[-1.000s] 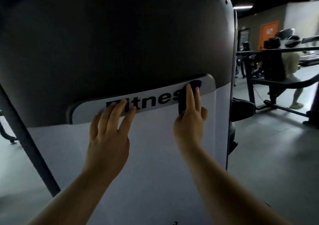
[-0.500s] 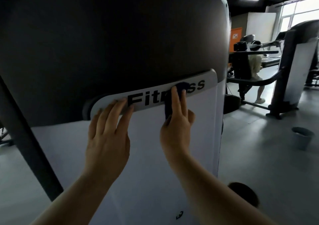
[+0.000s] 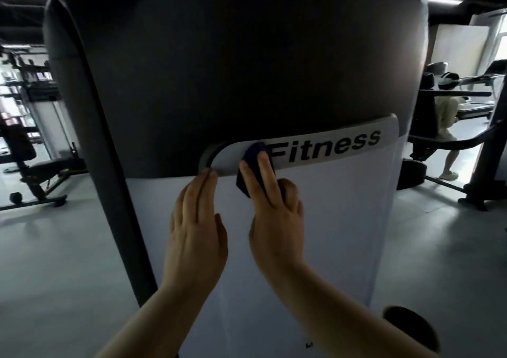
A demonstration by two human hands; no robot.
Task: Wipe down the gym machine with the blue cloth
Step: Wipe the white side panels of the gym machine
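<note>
the gym machine [image 3: 315, 234] is seen from close range: a dark curved upper shroud above a white lower panel, divided by a pale band [image 3: 301, 151] lettered "fitness". the blue cloth [image 3: 253, 156] is pressed against the left end of that band, just before the letter "f", and hangs slightly onto the white panel. it is held flat by the right hand [image 3: 270, 206], whose two extended fingers [image 3: 264, 173] lie over it while the remaining fingers are curled in. the left hand [image 3: 196, 226] is laid flat on the white panel just beside the right one, fingers straight and together, grasping nothing, its tips touching the band's lower edge. a bench [image 3: 46, 171] is visible at the far left, and another person's legs [image 3: 450, 149] at the right.
</note>
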